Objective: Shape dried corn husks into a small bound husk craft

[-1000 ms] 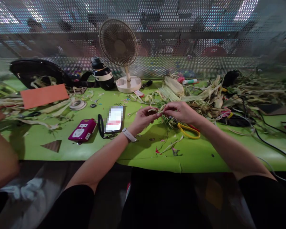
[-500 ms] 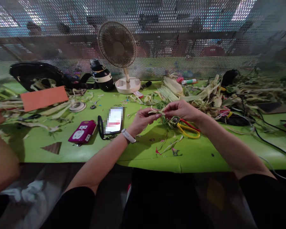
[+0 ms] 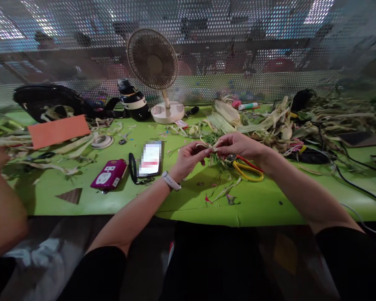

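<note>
Pinching leaf strip, both hands.

Lime-green table, yellow-handled scissors

Green table cover: smooth, slightly sheened sheet, paper or plastic, creased at the near edge.
Husk strip, pinched between left hand and right hand: dry, fibrous, matt plant leaf.
Husk heap, far right of the table: the same pale, papery, rough fibre.
Scissors: glossy yellow and red plastic handles; metal at the pivot.
Watch strap: matt white, rubbery.
Phone: glossy glass face.
Magenta case: smooth, shiny plastic.
Orange card, far left: matt paper.
Fan: cream plastic, wire-like grille.
Back screen: perforated metal, dull sheen.
</note>
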